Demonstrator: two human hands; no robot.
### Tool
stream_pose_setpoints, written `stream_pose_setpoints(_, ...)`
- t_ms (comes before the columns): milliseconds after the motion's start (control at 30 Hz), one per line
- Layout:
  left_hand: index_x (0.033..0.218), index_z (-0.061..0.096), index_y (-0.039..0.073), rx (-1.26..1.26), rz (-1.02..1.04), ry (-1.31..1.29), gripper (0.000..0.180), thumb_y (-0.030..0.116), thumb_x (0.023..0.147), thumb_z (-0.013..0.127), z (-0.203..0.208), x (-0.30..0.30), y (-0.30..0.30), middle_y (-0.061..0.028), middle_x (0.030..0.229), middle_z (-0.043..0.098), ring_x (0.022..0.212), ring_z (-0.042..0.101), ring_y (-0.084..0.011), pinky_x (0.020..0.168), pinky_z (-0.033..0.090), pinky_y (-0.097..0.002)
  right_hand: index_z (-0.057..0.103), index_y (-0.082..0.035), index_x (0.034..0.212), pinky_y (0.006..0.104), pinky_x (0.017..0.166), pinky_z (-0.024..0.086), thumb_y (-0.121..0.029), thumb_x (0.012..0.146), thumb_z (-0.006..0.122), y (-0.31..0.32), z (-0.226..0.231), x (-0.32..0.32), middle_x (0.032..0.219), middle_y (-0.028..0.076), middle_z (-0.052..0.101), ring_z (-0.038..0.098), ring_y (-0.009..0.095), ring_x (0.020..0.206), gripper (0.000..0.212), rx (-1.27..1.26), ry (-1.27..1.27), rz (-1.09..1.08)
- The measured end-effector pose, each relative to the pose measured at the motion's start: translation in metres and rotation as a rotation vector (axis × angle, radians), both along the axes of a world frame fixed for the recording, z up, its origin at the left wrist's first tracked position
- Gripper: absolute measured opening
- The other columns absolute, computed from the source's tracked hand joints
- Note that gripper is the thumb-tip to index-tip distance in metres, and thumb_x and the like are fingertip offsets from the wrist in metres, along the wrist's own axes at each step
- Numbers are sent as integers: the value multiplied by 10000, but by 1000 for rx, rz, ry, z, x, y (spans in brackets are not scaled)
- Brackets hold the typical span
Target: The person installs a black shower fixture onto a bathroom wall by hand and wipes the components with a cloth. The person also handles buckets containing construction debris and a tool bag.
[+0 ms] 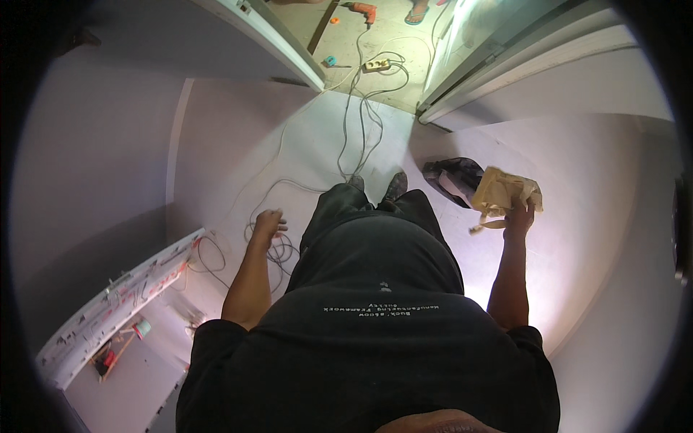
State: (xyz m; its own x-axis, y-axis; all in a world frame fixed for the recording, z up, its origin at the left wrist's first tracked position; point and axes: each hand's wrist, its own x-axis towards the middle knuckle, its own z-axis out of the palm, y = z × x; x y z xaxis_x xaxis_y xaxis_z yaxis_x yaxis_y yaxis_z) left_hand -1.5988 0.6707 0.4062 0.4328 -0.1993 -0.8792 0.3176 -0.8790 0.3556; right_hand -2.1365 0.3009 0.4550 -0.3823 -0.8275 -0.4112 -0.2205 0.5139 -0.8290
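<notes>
My right hand [520,216] grips a tan pouch [502,189] by its near right side, and a short strap dangles from the pouch. Just left of it, on the floor, is a dark bag [456,175] with a pale patch; the pouch partly overlaps it in this view. My left hand [269,224] hangs at my side with loosely curled fingers somewhat apart, and no object shows in it. Below that hand, loops of grey cable [281,249] lie on the floor.
Cables run past my feet through the doorway [368,101] to a power strip [377,66]. Beyond it are an orange drill [361,11], a blue tape measure [330,61] and another person's sandaled foot [416,13]. A long white panel [123,299] stands at lower left.
</notes>
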Motion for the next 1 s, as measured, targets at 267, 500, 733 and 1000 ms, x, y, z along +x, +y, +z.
stream_pose_setpoints(267, 1031, 614, 36, -138, -68, -113, 307, 325, 935, 585, 19, -42, -57, -89, 914, 677, 681, 652, -141, 534, 477, -262, 554, -108, 1127, 241, 481, 418, -400, 923, 549, -26, -14, 9, 880, 51, 627, 591, 142, 653, 356, 112, -234, 187)
stream_pose_setpoints(500, 1038, 609, 30, -123, -36, -153, 337, 351, 939, 581, -2, -60, -27, -106, 884, 679, 681, 665, -175, 527, 494, -303, 521, -5, 1291, 351, 852, 500, -320, 924, 593, -22, 9, 62, 1147, 118, 622, 608, 217, 1000, 489, 22, -205, 503)
stream_pose_setpoints(733, 1108, 565, 5, -22, 20, -83, 375, 345, 951, 542, -18, -81, 1, -143, 957, 660, 731, 659, -215, 569, 498, -363, 528, 13, 1283, 344, 842, 505, -283, 902, 643, -29, -13, 55, 1124, 174, 637, 624, 232, 997, 496, -46, -116, 576)
stream_pose_setpoints(1000, 1059, 554, 45, -3, 125, -2, 343, 372, 956, 544, -36, -96, 16, -134, 965, 646, 734, 641, -227, 602, 489, -378, 506, 7, 1316, 350, 775, 529, -278, 871, 674, -54, -43, 33, 1130, 180, 632, 641, 244, 965, 554, -64, 132, 658)
